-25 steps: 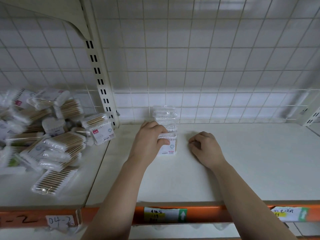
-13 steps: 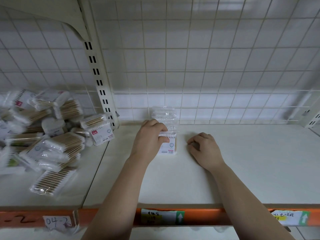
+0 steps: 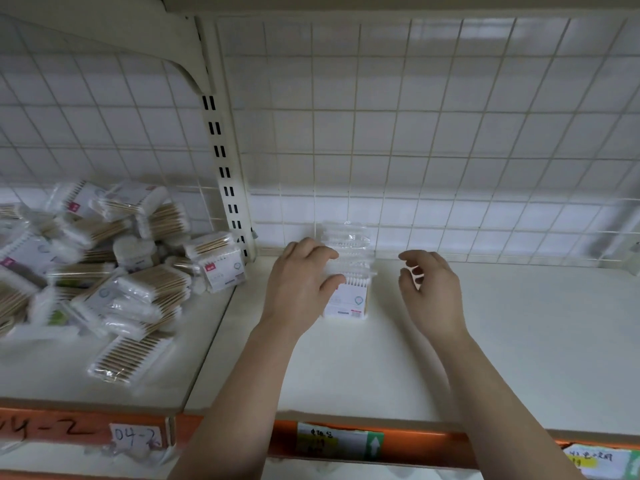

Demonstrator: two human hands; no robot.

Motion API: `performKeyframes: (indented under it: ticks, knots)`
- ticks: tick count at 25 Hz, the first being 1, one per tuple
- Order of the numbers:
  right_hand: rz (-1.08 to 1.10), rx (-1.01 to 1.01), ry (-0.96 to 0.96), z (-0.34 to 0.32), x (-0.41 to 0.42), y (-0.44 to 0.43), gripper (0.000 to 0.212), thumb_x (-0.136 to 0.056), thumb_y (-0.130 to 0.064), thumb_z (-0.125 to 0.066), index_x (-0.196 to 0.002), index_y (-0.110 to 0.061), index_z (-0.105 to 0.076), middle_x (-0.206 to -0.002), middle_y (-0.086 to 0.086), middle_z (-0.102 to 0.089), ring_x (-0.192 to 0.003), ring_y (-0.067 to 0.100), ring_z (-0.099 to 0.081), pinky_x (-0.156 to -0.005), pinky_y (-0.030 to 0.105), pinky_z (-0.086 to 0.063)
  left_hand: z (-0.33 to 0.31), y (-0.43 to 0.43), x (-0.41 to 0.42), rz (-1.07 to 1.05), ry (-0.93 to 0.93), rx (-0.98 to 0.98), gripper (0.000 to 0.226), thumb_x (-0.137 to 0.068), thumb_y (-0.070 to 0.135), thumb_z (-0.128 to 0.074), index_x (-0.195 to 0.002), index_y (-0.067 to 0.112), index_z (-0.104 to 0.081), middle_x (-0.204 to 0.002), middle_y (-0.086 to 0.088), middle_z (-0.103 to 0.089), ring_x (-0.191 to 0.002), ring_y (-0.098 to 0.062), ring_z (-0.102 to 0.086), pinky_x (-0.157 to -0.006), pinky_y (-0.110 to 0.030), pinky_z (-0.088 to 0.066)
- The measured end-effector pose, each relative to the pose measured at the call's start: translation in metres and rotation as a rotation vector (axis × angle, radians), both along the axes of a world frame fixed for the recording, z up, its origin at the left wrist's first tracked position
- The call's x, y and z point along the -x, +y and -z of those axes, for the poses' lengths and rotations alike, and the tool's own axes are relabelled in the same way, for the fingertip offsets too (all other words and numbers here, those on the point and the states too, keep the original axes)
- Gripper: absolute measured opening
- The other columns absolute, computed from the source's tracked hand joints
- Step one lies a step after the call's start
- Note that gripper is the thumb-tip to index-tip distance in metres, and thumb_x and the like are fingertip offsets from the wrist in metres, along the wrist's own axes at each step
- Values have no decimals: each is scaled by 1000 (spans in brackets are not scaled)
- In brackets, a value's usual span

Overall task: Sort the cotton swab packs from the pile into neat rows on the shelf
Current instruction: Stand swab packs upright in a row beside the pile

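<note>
Head cam: L hand (image 3: pixel 301 285) holds the short row of swab packs (image 3: pixel 349 296) at the back of the white shelf (image 3: pixel 502 341), fingers curled over the top & thumb on the front pack. R hand (image 3: pixel 431 292) is just beside the row, not touching, fingers loosely bent w/ nothing in them. Messy pile (image 3: pixel 104 271) of packs lies to the left, past the post (image 3: pixel 225 174).

Only one view is given: the shelf (image 3: pixel 485 341) is looked at from a head-worn wide-angle camera, faced forward and somewhat downward, from near. The grid back panel (image 3: pixel 450 133) is met nearly square; the left margin appears blurred.
</note>
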State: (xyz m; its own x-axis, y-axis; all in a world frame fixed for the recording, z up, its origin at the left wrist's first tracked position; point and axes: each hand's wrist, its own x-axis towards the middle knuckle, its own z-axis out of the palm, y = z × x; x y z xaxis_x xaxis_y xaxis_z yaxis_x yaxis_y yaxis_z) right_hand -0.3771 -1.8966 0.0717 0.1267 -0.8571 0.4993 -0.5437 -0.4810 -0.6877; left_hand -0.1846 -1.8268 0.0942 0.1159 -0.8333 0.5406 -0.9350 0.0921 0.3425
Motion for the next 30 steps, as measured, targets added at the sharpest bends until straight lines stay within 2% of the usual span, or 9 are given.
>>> performKeyframes:
  ticks: [4,10,12,15,19,23,27,30]
  knots:
    - [-28,91,-36,-21,-20,7,21,-86,-5,-56,-102,-17,-65,-94,-10,-56,-82,11,-53,-73,19,-38,-6,17,-17,-39,9,36,27,-87,33,-64,-112,23,-65,-107,4,-59,-101,-19,-54,-89,-36,-45]
    - [-193,154,-50,-36,-71,29,18,-86,-6,-57,-99,-15,-66,-95,-8,-58,-82,10,-52,-73,18,-41,-7,50,-55,-158,0,55,25,-85,35,-66,-106,20,-66,-104,2,-61,-99,-23,-57,-86,-42,-46]
    - [-251,146,-60,-37,-89,35,19,-85,-5,-58,-99,-15,-65,-95,-7,-59,-81,6,-51,-72,13,-40,-6,61,-68,-192,-9,62,25,-84,34,-68,-104,21,-67,-102,1,-61,-98,-24,-58,-85,-45,-48]
    - [-345,137,-33,-33,-118,40,21,-84,-3,-59,-100,-14,-65,-97,-5,-59,-79,2,-51,-73,6,-36,-5,79,-90,-255,-2,60,24,-83,32,-68,-103,20,-67,-102,1,-62,-97,-24,-57,-86,-41,-48]
    - [-423,109,26,-29,-157,50,23,-84,-5,-61,-103,-16,-66,-101,-5,-59,-81,7,-53,-73,15,-41,-5,105,-122,-337,-17,55,23,-84,32,-64,-104,21,-67,-106,2,-62,-100,-22,-56,-86,-37,-44]
    - [-487,83,72,-26,-187,59,24,-84,-7,-61,-105,-17,-66,-102,-7,-58,-83,10,-56,-70,9,-38,-4,129,-150,-407,-1,41,25,-84,36,-59,-104,23,-66,-108,2,-62,-104,-22,-54,-89,-37,-43]
    - [-556,78,93,-21,-219,70,23,-82,-7,-62,-102,-18,-68,-98,-6,-59,-87,10,-56,-78,21,-45,2,150,-176,-422,9,47,30,-84,36,-56,-106,20,-66,-110,0,-63,-102,-23,-58,-86,-40,-48]
    - [-609,51,126,-17,-240,77,23,-82,-11,-64,-104,-16,-68,-101,-1,-61,-89,11,-56,-81,23,-47,7,160,-189,-419,28,26,34,-86,41,-50,-108,21,-66,-113,0,-63,-105,-23,-57,-85,-42,-48]
